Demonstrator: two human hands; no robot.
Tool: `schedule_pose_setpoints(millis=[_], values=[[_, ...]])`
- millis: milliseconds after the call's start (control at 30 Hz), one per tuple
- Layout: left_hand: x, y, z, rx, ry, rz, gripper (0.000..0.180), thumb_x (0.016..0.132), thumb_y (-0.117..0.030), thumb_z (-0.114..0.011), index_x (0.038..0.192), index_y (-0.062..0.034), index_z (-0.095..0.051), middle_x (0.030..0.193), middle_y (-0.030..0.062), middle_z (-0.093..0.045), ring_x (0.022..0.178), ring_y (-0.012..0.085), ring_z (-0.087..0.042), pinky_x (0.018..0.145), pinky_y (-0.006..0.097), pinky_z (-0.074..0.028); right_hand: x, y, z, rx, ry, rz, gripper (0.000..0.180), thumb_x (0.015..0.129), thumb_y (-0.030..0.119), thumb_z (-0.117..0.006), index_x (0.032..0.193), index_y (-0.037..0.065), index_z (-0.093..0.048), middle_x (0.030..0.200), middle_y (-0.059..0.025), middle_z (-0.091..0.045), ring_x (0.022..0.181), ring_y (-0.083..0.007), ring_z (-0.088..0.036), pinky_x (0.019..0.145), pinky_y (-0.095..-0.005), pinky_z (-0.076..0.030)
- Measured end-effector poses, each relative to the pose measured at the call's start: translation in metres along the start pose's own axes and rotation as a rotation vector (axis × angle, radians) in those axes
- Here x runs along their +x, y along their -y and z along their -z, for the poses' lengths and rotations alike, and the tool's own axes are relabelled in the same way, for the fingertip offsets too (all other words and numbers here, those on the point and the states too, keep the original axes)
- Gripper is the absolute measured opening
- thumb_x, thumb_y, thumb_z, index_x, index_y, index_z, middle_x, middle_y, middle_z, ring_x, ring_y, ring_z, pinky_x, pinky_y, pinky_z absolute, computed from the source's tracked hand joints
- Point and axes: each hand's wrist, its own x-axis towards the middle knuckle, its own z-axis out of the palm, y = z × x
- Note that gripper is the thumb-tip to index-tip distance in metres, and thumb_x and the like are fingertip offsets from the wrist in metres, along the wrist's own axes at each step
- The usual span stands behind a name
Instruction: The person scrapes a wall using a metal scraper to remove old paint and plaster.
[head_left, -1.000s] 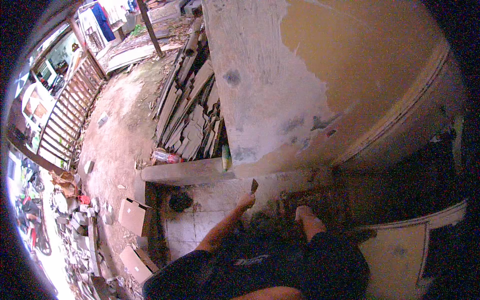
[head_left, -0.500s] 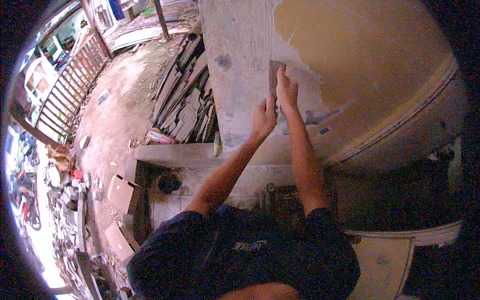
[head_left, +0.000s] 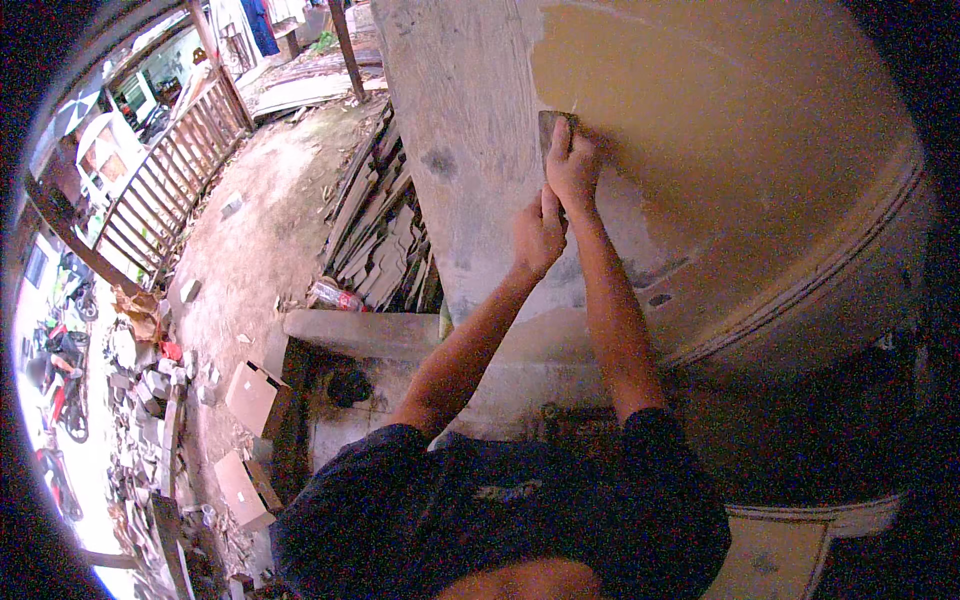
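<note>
A large curved panel [head_left: 478, 80] fills the space ahead, pale grey at left with a broad tan patch [head_left: 720, 120] on its right. Against the panel, along the patch's left edge, lies a flat grey-brown block, likely a sanding block [head_left: 551, 127]. My right hand [head_left: 575, 172] grips its upper part, fingers laid over it. Just nearer, my left hand [head_left: 540, 238] is closed around the lower end, which its fingers mostly hide. Both forearms stretch forward, and the hands almost touch.
Thin boards [head_left: 385, 235] are stacked left of the panel, near a plastic bottle [head_left: 337, 296]. A low ledge [head_left: 360, 332] runs below them. Further left are cardboard boxes [head_left: 256, 398], rubble [head_left: 150, 385] and a wooden railing [head_left: 165, 180]. A ridged rim [head_left: 800, 290] edges the panel at right.
Both hands have slid the block farther away along the panel and slightly right. The whole view has shifted a little, so the yard at left sits lower and farther right.
</note>
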Motion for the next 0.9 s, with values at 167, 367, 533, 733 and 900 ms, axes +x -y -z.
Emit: schedule_pose_setpoints(millis=[167, 367, 533, 733, 900], values=[[-0.010, -0.006, 0.003, -0.019, -0.003, -0.012, 0.051, 0.101, -0.042, -0.035, 0.082, -0.0001, -0.058, 0.060, 0.0092, -0.056, 0.052, 0.0196, -0.054, 0.052, 0.038, -0.043, -0.011, -0.011, -0.003, -0.053, -0.082, 0.004, 0.040, 0.098, 0.030, -0.047, 0.088, -0.003, -0.065, 0.075, -0.0242, -0.063, 0.068, -0.0404, -0.061, 0.063, -0.0463, -0.047], [0.002, -0.007, 0.014, 0.119, 0.044, 0.035, 0.053, 0.101, -0.042, -0.033, 0.085, 0.0011, -0.060, 0.065, 0.0146, -0.061, 0.057, 0.0241, -0.059, 0.055, 0.040, -0.044, -0.001, 0.008, 0.000, -0.062, -0.046, -0.096, 0.048, 0.098, 0.036, -0.045, 0.086, -0.005, -0.067, 0.077, -0.0259, -0.064, 0.074, -0.0423, -0.063, 0.068, -0.0458, -0.049], [0.000, -0.025, 0.010, 0.132, 0.095, 0.098, 0.058, 0.101, -0.045, -0.031, 0.084, 0.0023, -0.060, 0.063, 0.0146, -0.059, 0.055, 0.0254, -0.057, 0.055, 0.041, -0.044, 0.004, 0.024, 0.014, -0.001, -0.078, -0.124, 0.050, 0.097, 0.038, -0.044, 0.089, -0.006, -0.066, 0.081, -0.0275, -0.065, 0.076, -0.0437, -0.063, 0.070, -0.0465, -0.048], [-0.012, -0.035, 0.000, 0.025, 0.122, 0.074, 0.054, 0.101, -0.045, -0.033, 0.080, -0.0003, -0.056, 0.058, 0.0076, -0.054, 0.051, 0.0176, -0.053, 0.050, 0.036, -0.042, -0.001, 0.002, 0.021, -0.161, -0.115, -0.096, 0.050, 0.095, 0.039, -0.050, 0.074, -0.003, -0.066, 0.062, -0.0246, -0.059, 0.058, -0.0432, -0.059, 0.058, -0.0495, -0.046], [-0.011, -0.012, 0.009, -0.214, 0.164, 0.229, 0.053, 0.100, -0.047, -0.036, 0.077, -0.0033, -0.054, 0.056, 0.0023, -0.049, 0.046, 0.0124, -0.048, 0.043, 0.031, -0.039, -0.018, 0.009, 0.012, -0.123, -0.299, 0.092, 0.051, 0.094, 0.041, -0.049, 0.079, -0.004, -0.067, 0.068, -0.0259, -0.062, 0.066, -0.0440, -0.061, 0.062, -0.0491, -0.048]])
